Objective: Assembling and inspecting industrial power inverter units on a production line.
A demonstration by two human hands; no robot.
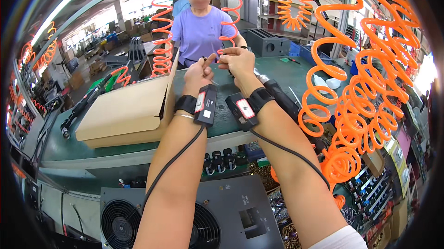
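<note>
Both my arms stretch forward over a green-topped bench (222,110). My left hand (199,74) is closed, its thumb raised and a small dark thing showing near the fingers; what it holds is too small to name. Close beside it on the right, my right hand (238,63) pinches with thumb and fingertips, the contents of that pinch hidden. A black module on a strap (205,105) sits on my left wrist, and a similar black module (243,111) on the right, each with a cable running back along the forearm.
An open cardboard box (125,110) stands on the bench at left, beside a power screwdriver (83,110). Orange coiled air hoses (351,87) hang at right. A grey fan panel (231,212) lies near below. Across the bench stands a person in a purple shirt (201,34).
</note>
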